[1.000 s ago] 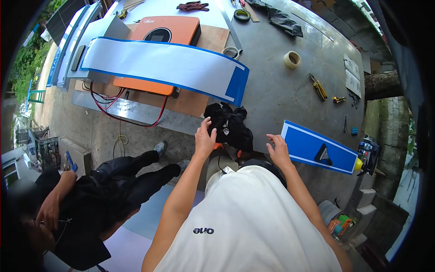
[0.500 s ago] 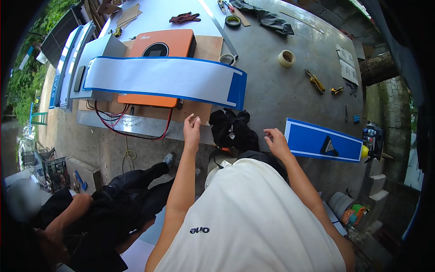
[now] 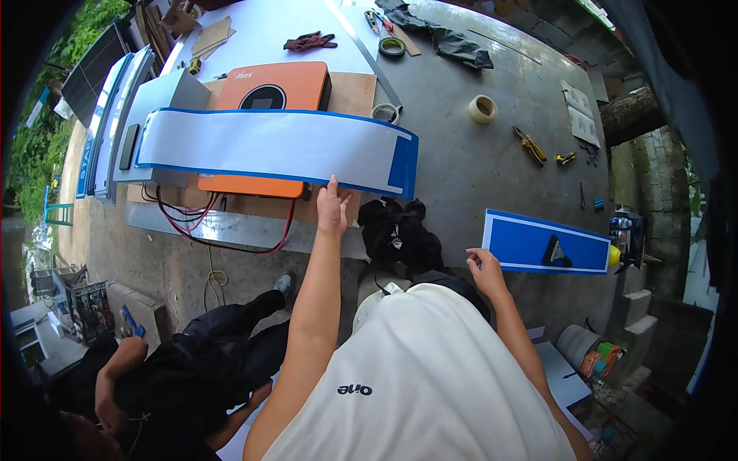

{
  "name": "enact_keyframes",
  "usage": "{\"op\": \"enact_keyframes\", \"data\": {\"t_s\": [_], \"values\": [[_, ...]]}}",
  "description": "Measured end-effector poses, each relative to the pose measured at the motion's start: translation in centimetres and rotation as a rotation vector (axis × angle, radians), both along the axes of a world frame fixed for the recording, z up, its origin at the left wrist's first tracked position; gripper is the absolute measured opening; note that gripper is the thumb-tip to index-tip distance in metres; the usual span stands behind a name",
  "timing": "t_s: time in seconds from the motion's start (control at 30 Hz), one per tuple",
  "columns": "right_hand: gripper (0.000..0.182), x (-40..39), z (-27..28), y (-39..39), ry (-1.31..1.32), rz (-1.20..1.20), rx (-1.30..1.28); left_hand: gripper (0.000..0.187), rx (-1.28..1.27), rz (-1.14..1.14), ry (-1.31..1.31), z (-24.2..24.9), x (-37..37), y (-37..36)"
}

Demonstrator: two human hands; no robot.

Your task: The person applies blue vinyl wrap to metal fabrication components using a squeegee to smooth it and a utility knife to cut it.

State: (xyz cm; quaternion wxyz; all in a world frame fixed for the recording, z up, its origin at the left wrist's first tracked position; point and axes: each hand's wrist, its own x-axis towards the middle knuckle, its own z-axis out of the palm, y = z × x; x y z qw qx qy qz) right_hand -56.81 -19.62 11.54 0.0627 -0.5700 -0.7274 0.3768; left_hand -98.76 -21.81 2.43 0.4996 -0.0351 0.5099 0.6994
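A long white strip with a blue border (image 3: 261, 146) lies across an orange boxed device with a round display (image 3: 280, 81) and a grey metal box (image 3: 173, 92). My left hand (image 3: 333, 209) is at the strip's near edge, index finger stretched out over the border and the other fingers loosely bent; whether the fingertip touches cannot be made out. My right hand (image 3: 486, 273) hangs with loosely curled fingers and nothing visible in them. It is beside a blue panel with a white border (image 3: 515, 242), on which a black scraper-like tool (image 3: 555, 252) rests.
A black cloth bundle (image 3: 396, 230) sits at the table edge between my hands. Red and black cables (image 3: 184, 223) hang from the device. A tape roll (image 3: 483, 109), yellow-handled pliers (image 3: 530, 146) and a dark glove (image 3: 310, 42) lie farther back. Another person (image 3: 184, 369) is at lower left.
My left hand has moved forward to the strip's near edge, its index finger now extended. My right hand has shifted slightly right and back towards me. The view has tilted a little.
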Motion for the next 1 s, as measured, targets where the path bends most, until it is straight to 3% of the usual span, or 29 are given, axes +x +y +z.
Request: {"op": "enact_keyframes", "data": {"t_s": [0.57,0.77,0.93,1.0], "values": [[0.025,-8.0,1.7,0.4,0.177,0.011,-0.152,0.028,0.195,-0.022,-0.094,3.5,-1.1,1.1],[0.023,-6.7,0.2,0.3,0.173,0.042,-0.155,0.032,0.168,-0.013,-0.035,1.9,-4.7,0.8],[0.025,-6.0,-0.1,0.8,0.117,-0.029,-0.259,0.034,0.19,-0.018,-0.055,4.7,-4.5,0.3],[0.027,-6.2,-3.0,1.2,0.252,-0.099,-0.334,0.034,0.204,-0.016,-0.058,5.8,-3.3,0.1]]}}
